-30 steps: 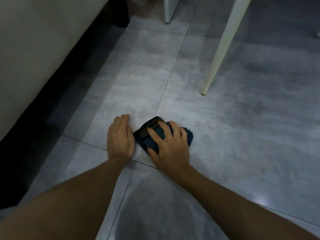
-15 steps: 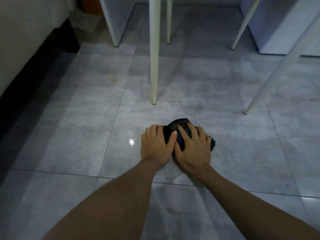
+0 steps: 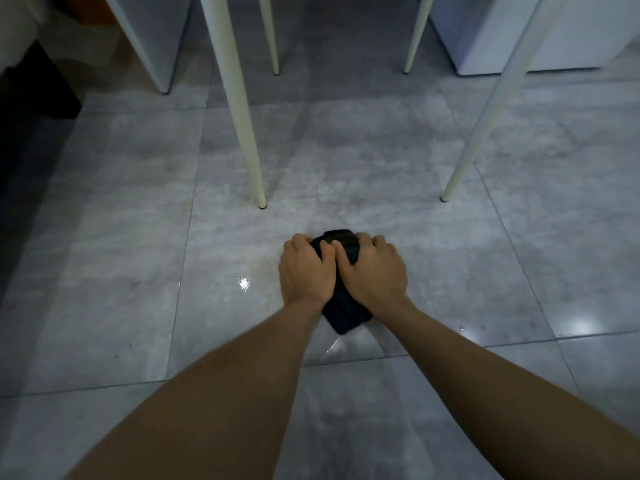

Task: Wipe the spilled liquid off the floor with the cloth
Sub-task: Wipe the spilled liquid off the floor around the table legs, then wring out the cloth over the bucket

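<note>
A dark blue folded cloth (image 3: 344,315) lies flat on the grey tiled floor (image 3: 121,271). My left hand (image 3: 306,271) and my right hand (image 3: 375,273) press down on it side by side, fingers curled over its far edge. Most of the cloth is hidden under the hands; its near corner sticks out between my wrists. A wet sheen of spilled liquid (image 3: 349,348) shows on the tile just behind the cloth, and a small glinting wet spot (image 3: 244,283) lies left of my left hand.
Two white tapered chair legs (image 3: 254,161) (image 3: 460,168) stand on the floor just beyond the cloth, two more farther back. White furniture panels (image 3: 152,46) (image 3: 519,36) stand at the rear. A dark sofa base (image 3: 31,88) is at the far left.
My left hand moved from the bare floor onto the cloth, so both hands now grip it. The cloth slid forward toward the chair legs, and the view swung right.
</note>
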